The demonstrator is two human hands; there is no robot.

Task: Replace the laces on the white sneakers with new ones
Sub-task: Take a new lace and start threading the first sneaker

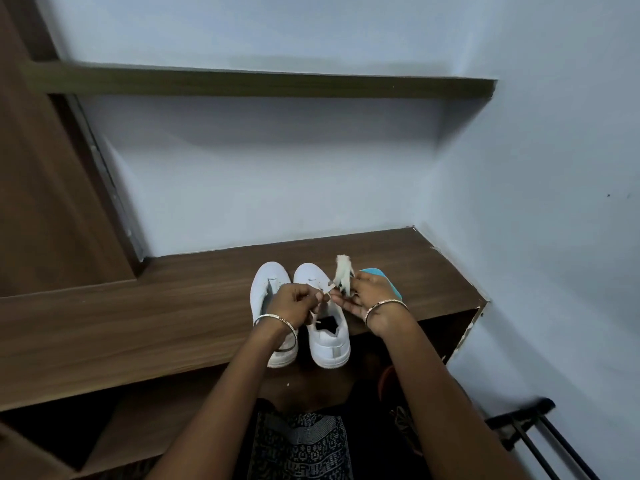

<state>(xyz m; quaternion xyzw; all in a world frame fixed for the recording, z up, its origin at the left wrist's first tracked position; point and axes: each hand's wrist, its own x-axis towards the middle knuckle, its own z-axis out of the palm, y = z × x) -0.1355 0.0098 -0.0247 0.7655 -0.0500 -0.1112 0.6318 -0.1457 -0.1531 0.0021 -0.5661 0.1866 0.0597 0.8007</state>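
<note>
Since the lace (343, 273) is bunched in the right hand (369, 294), whose fingers curl round the bundle, the step calls, I judge, for teasing one end free and keeping it flat and untwisted before aiming for an eyelet. The left hand (292, 301) pinches that free end, just above the right-hand sneaker (329, 344) on the wooden ledge (138, 313).

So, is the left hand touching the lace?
Touching. The head view shows the left hand pinching the lace end between thumb and finger, while the right hand grips the bundled rest.
</note>
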